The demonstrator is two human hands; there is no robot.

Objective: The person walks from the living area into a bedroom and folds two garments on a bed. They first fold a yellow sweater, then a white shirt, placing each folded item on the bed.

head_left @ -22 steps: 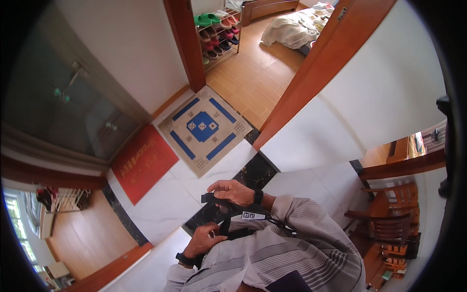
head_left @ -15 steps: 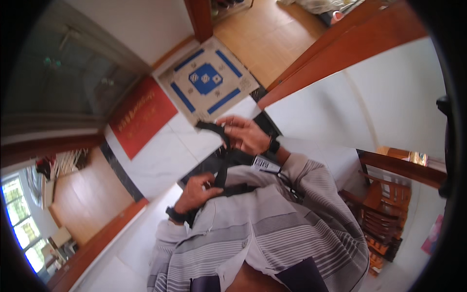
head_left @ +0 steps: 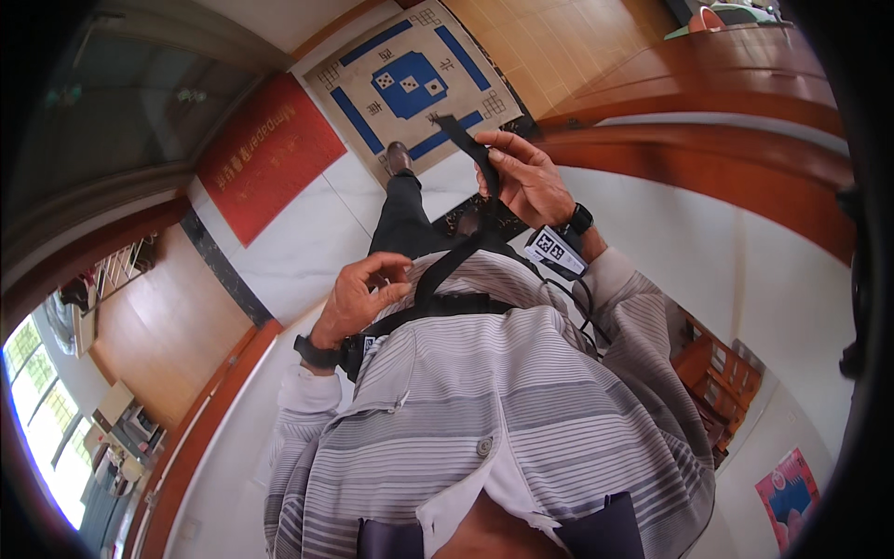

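Observation:
A black strap runs up from the black belt around my waist, over the striped shirt. My right hand pinches it between thumb and fingers, and its free end sticks out past the fingertips to the upper left. Beside the strap's lower part is my left hand, its thumb and forefinger curved with a gap between them, holding nothing that I can see. Black bands circle both wrists. Near my right wrist sits a white box with black-and-white markers and a dark cable.
A beige mat with blue patterns lies ahead, my shoe at its edge. To its left is a red mat on white tiles. Brown wooden door frames flank me. A wooden chair stands at the right.
My right hand has moved up and to the right, drawing the strap out longer from my waist. My left hand has come away from the strap. The mats appear nearer and my leg now shows.

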